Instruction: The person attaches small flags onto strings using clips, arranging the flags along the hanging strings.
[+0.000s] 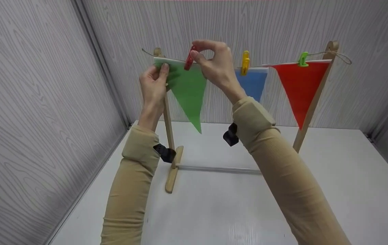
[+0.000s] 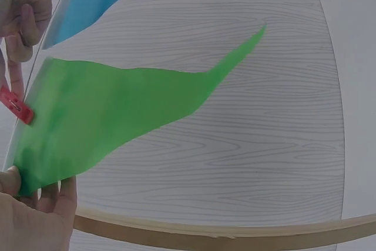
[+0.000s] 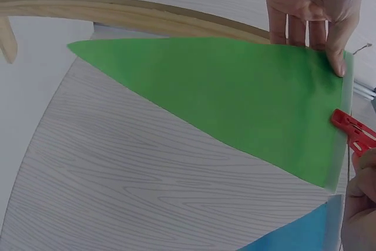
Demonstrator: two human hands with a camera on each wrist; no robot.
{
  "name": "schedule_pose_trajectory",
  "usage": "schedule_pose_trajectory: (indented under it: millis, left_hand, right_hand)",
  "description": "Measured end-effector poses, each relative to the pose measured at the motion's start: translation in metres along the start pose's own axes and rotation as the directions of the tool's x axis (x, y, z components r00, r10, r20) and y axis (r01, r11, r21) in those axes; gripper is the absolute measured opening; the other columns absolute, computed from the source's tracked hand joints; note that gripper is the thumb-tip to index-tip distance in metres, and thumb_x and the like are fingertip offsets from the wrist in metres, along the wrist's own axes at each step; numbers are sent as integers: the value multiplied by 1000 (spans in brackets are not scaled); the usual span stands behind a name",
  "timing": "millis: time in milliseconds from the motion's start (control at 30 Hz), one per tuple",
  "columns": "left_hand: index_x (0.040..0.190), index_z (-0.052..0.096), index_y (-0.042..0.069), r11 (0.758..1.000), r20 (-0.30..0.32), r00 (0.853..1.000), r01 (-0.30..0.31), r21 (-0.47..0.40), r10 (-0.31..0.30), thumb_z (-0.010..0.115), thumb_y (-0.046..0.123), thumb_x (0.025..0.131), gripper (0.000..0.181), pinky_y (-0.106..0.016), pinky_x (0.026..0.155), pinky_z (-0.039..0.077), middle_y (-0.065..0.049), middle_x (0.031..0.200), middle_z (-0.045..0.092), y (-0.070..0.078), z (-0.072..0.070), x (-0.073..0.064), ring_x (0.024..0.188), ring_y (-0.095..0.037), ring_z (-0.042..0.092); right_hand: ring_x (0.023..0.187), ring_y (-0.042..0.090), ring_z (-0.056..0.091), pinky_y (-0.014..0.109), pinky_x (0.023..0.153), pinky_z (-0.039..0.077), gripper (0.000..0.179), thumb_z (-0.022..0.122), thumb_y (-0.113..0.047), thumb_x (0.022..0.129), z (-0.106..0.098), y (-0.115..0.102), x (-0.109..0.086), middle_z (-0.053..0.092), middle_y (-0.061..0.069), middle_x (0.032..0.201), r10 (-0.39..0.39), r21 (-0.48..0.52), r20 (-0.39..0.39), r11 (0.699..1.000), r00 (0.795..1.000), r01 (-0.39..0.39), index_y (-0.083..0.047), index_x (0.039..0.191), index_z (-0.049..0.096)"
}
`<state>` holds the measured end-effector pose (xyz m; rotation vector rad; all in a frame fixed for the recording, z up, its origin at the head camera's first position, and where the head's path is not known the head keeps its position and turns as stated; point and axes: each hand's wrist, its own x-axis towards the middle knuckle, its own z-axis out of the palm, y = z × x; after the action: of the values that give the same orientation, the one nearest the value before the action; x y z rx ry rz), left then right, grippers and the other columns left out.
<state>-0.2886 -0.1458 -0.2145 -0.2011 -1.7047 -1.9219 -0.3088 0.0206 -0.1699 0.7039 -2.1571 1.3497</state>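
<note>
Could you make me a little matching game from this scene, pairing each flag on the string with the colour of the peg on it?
Flags:
1. green flag
2. blue flag
3. red flag

Pegs:
A. green peg
B. red peg, pinched by the right hand
C. yellow peg

Pairs: 1-B, 2-C, 3-A

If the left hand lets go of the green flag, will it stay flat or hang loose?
The green flag looks thin and floppy: in the left wrist view its tip bends. It probably weighs very little, since the left hand holds it by one corner. It would likely hang from the red clip pinched by the right hand.
</note>
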Motion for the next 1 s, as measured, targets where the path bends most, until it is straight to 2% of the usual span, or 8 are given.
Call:
schedule_pose_trajectory:
  millis: [300, 400, 500, 567, 633, 767, 833, 1000]
  left_hand:
    - [115, 66, -5, 1000, -16, 1000, 5, -7, -6, 58, 15, 102, 26, -26, 77, 57, -1, 95, 69, -1, -1, 0, 83, -9, 60]
    - [114, 66, -6, 1000, -15, 1000, 6, -2, -6, 58, 16, 102, 26, -28, 79, 57, -2, 95, 68, -2, -1, 0, 84, -10, 59]
    - [115, 66, -6, 1000, -18, 1000, 24, 12, -24, 59, 17, 102, 28, -33, 86, 59, -5, 98, 69, -3, -2, -1, 87, -12, 62]
    - [117, 66, -6, 999, -17, 999, 37, 13, -37, 59, 18, 102, 29, -37, 92, 59, -9, 102, 70, -5, -3, -1, 91, -14, 65]
    - [118, 66, -7, 999, -17, 998, 52, -2, -52, 60, 18, 101, 31, -41, 96, 58, -14, 107, 71, -6, -4, -2, 96, -17, 70]
    - [120, 66, -8, 999, -10, 999, 48, -26, -48, 62, 16, 100, 32, -40, 95, 59, -23, 116, 71, -7, -4, -2, 104, -25, 72]
    - [121, 65, -8, 998, -6, 999, 45, -32, -46, 63, 16, 99, 33, -40, 94, 59, -25, 120, 70, -7, -5, -3, 108, -28, 72]
    - [123, 65, -9, 999, -1, 999, 36, -22, -36, 64, 15, 98, 34, -39, 96, 58, -26, 125, 68, -9, -7, -7, 116, -31, 69]
  right_hand:
    - [121, 18, 62, 32, 98, 54, 32, 67, -20, 98, 2, 2, -1, 72, 10, 123, 6, 28, -2, 1000, 1000, -6, -6, 127, 69]
    - [117, 12, 63, 26, 94, 55, 34, 67, -22, 98, 2, 4, -2, 72, 9, 124, -8, 20, -8, 1000, 1000, 8, -7, 129, 68]
    - [84, 7, 65, 19, 76, 52, 36, 68, -23, 98, 2, 6, -3, 72, 7, 125, -10, 26, -2, 1000, 1000, 10, -8, 131, 67]
    - [79, 2, 60, 16, 69, 49, 38, 68, -24, 97, 2, 7, -4, 71, 7, 126, -8, 40, 3, 999, 1000, 8, -9, 132, 66]
    - [77, 6, 61, 16, 67, 49, 39, 68, -23, 97, 2, 8, -4, 71, 8, 126, -4, 62, 8, 998, 1000, 4, -9, 133, 65]
    - [106, 15, 66, 19, 79, 54, 39, 68, -23, 97, 1, 9, -4, 71, 9, 126, -6, 90, 9, 996, 1000, 5, -8, 133, 65]
    - [107, 19, 66, 23, 80, 56, 40, 68, -22, 97, 0, 10, -4, 71, 10, 126, -7, 99, 12, 995, 1000, 5, -7, 134, 64]
    - [122, 16, 62, 29, 91, 57, 41, 69, -22, 96, -3, 10, -6, 70, 10, 128, -2, 103, 21, 995, 1000, 0, -7, 134, 63]
